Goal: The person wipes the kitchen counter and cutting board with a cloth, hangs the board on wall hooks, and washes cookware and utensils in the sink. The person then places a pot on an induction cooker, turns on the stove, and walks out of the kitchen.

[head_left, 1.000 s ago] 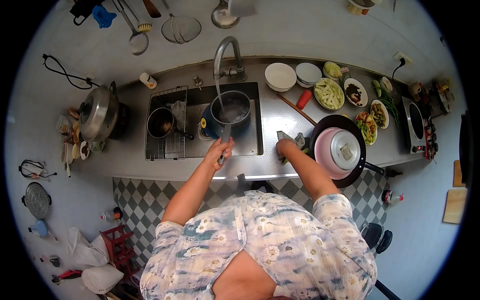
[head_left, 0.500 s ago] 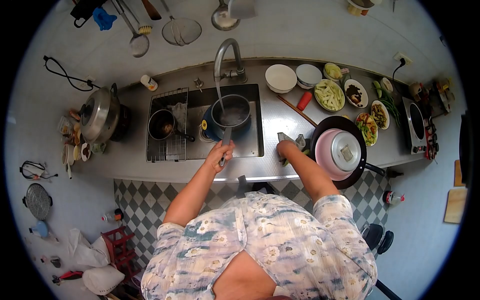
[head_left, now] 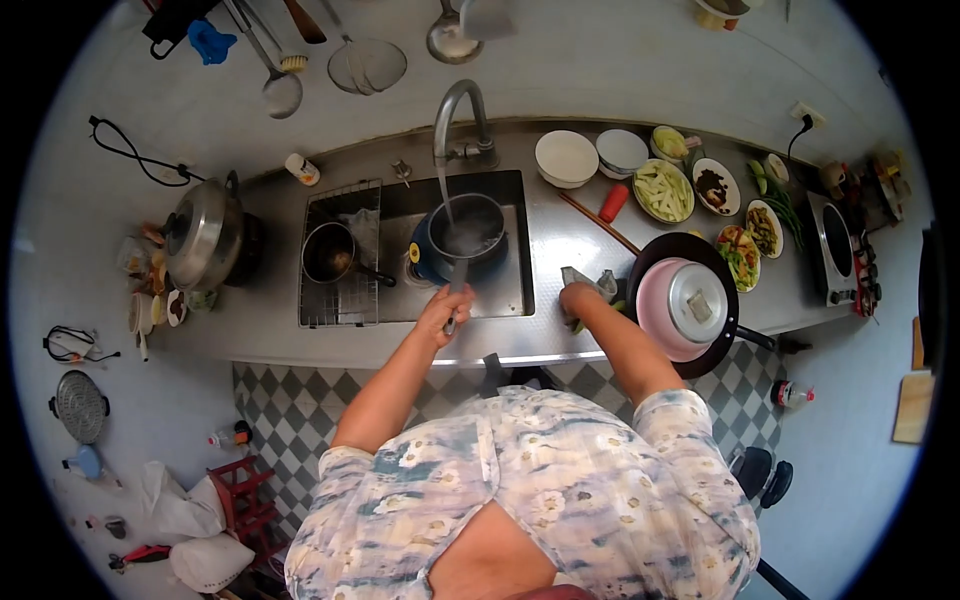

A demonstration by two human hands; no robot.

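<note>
My left hand [head_left: 446, 311] is closed round the handle of a pot [head_left: 466, 232], which is over the sink basin. Water runs from the faucet [head_left: 463, 110] into this pot, and water shows inside it. Beneath the pot, a blue object [head_left: 424, 262] with a yellow label is partly hidden. My right hand [head_left: 579, 299] rests on a grey-green cloth [head_left: 574, 276] on the counter right of the sink; its fingers are mostly hidden by the hand and cloth.
Left in the sink, a small dark pan [head_left: 329, 252] sits on a wire rack [head_left: 340, 310]. A black wok [head_left: 715, 350] holding a pink basin [head_left: 655, 312] stands right of my right hand. Behind are chopsticks [head_left: 600, 222], bowls [head_left: 567, 160] and several plates of food [head_left: 664, 191].
The whole view has shifted slightly, moving the scene a little right and down. My left hand still holds the pot under the running water, and my right hand stays at the cloth.
</note>
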